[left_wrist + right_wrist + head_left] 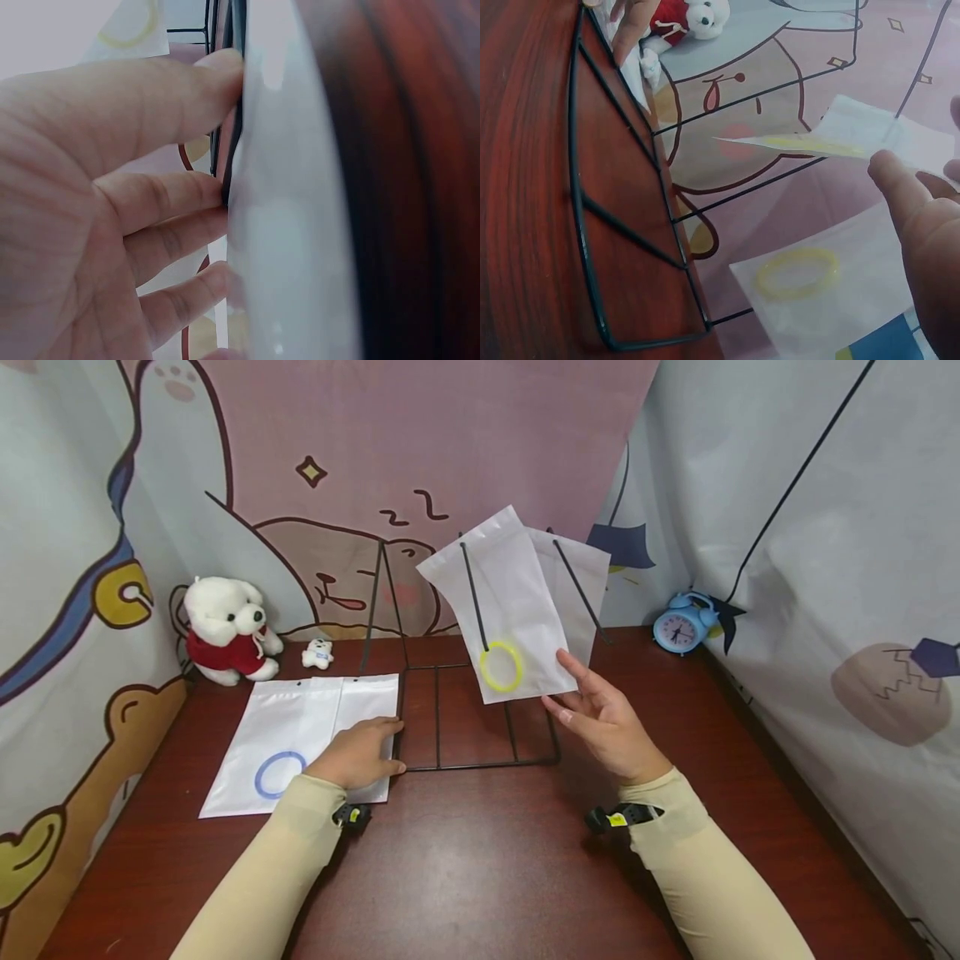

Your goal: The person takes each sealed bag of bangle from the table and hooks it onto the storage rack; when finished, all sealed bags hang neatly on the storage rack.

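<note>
A black wire rack (480,767) stands on the table with white bags on its slanting prongs. The front bag (517,602), with a yellow ring on it, hangs tilted, another white bag (592,577) behind it. At the front bag's lower right corner, my right hand (611,727) touches the edge with extended fingers; that hand (930,232) is beside the bag in the right wrist view too. My left hand (356,753) lies over flat white bags, its thumb and fingertips against the rack's left bar. The left wrist view shows the hand's (112,172) fingers spread along that bar.
White bags (322,710), one with a blue ring, lie on the table left of the rack. Behind them are a white plush dog (225,627) in red and a small white figure (318,653). A blue alarm clock (681,627) stands at the back right.
</note>
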### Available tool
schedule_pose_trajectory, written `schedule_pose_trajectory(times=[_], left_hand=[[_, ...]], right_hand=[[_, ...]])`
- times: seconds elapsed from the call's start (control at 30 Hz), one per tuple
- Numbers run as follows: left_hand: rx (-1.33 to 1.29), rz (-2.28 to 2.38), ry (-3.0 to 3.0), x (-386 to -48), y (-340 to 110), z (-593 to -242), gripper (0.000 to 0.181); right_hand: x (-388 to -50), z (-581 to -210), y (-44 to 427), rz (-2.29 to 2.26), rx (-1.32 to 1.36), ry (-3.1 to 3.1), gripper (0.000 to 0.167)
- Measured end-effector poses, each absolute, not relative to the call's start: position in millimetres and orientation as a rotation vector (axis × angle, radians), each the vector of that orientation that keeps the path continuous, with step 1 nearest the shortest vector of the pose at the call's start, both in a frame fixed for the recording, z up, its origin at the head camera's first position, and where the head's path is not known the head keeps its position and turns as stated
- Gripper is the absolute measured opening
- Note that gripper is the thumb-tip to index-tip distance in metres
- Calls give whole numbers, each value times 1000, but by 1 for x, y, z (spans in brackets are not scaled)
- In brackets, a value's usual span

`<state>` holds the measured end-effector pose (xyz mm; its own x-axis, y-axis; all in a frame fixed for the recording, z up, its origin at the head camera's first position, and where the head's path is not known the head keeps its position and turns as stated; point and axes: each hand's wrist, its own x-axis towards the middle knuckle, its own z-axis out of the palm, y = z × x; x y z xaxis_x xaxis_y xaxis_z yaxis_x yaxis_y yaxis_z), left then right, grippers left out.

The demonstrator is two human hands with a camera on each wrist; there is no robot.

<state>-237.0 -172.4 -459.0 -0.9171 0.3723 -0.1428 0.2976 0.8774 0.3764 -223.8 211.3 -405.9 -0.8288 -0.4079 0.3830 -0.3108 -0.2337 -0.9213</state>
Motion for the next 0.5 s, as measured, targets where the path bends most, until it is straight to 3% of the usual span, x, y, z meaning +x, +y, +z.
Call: schedule_pose_trajectory(times=[0.5], left_hand=[[503,517,2834,-238,-173,-461,74]], right_hand=[[-235,-419,215,-1863,-830,2248,82]])
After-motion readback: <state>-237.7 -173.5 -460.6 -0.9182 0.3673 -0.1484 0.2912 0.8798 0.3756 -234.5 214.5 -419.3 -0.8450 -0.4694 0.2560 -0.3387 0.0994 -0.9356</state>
